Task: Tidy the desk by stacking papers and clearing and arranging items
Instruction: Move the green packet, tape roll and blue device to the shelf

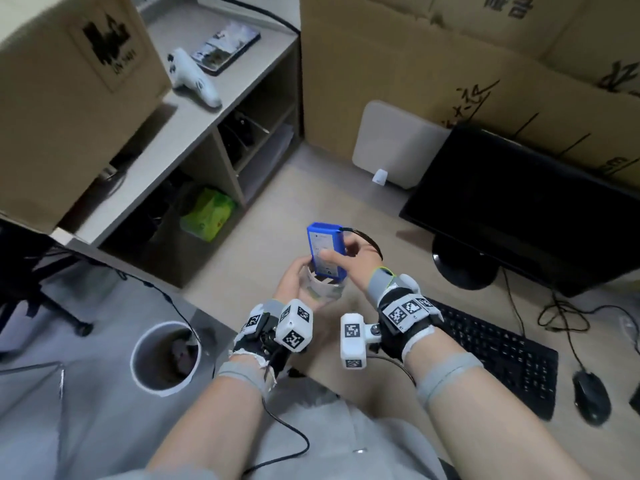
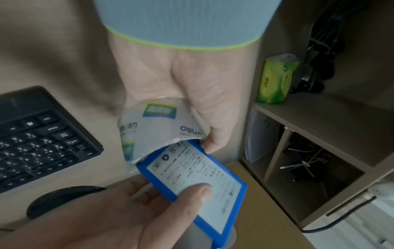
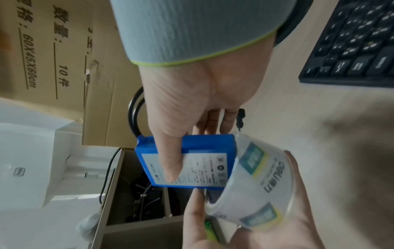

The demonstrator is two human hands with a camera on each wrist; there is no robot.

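Note:
In the head view my left hand cups a roll of clear tape with a printed white core, held above the desk. My right hand grips a blue battery pack with a white label, thumb on the label. The pack's lower end sits inside the roll's core. A black cable loops from the pack behind the right hand. The left wrist view shows the tape roll in the palm and the battery pack entering it. In the right wrist view, the battery pack meets the tape roll.
A black keyboard and mouse lie to the right, a black monitor behind them. A shelf unit on the left holds a green tissue pack, a white controller and a phone. A white bin stands lower left.

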